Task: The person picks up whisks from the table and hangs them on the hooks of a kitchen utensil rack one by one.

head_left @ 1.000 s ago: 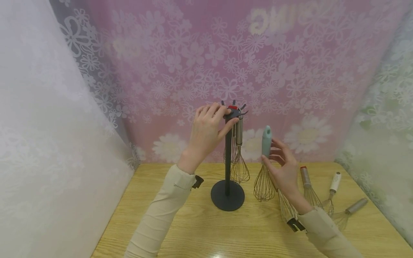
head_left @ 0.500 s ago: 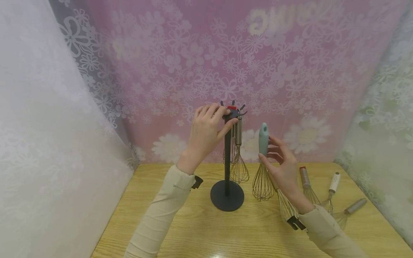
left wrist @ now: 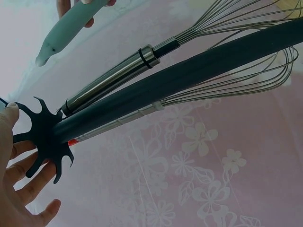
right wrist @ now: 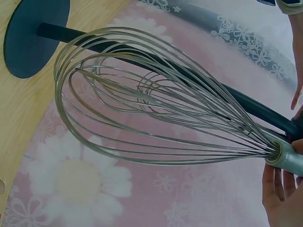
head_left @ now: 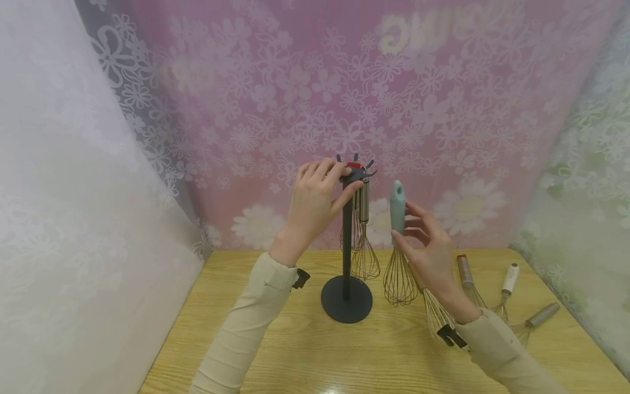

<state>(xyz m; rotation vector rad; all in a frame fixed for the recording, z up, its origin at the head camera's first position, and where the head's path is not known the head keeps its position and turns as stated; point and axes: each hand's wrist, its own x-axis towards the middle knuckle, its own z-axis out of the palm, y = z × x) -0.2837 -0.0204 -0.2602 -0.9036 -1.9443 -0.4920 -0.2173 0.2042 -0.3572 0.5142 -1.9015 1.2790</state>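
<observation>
Your right grip (head_left: 429, 251) pinches the teal whisk (head_left: 397, 210) low on its handle, wires down, the handle's hole uppermost. To its left, your left grip (head_left: 317, 191) holds the top of the black stand (head_left: 347, 246) between thumb and fingers, apparently steadying it. The step in hand looks like bringing the whisk to the stand; the two are near but apart. The next move seems to call for your right grip to go left and slightly higher, lining the hole up with a bare hook (head_left: 372, 173).

Between your grips, a steel whisk (head_left: 365, 202) hangs from the stand, with a second whisk (left wrist: 123, 121) hanging beside it; their wires could snag the teal one's. Your left thumb also sits close to the hooks. Beneath your right wrist, a wire whisk (head_left: 433, 311) lies partly hidden on the worktop (head_left: 236, 339). Right of that grip lie a red-tipped whisk (head_left: 464, 269), a white-handled whisk (head_left: 511, 278) and, farthest, a grey whisk (head_left: 541, 316).
</observation>
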